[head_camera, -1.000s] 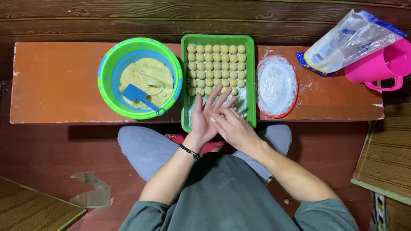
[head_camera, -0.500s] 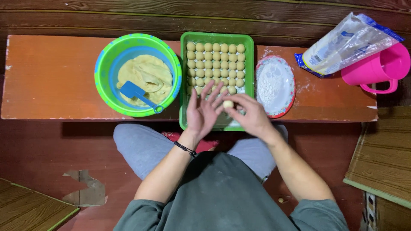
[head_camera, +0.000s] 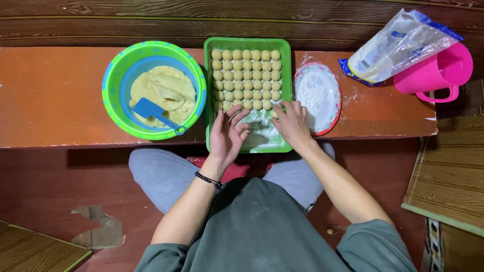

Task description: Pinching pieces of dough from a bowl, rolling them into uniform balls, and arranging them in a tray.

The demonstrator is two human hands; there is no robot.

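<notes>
Green tray (head_camera: 287, 75) — two hands (head_camera: 259, 128) above

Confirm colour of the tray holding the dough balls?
Green. The tray shows clearly in the head view, dough balls in rows inside it.

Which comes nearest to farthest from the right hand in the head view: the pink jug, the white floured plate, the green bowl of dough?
From the right hand, at the green tray's near right corner:
1. White floured plate, just to its right, touching or nearly so.
2. Green bowl of dough, left, beyond the tray.
3. Pink jug, far right end of the bench.
</notes>
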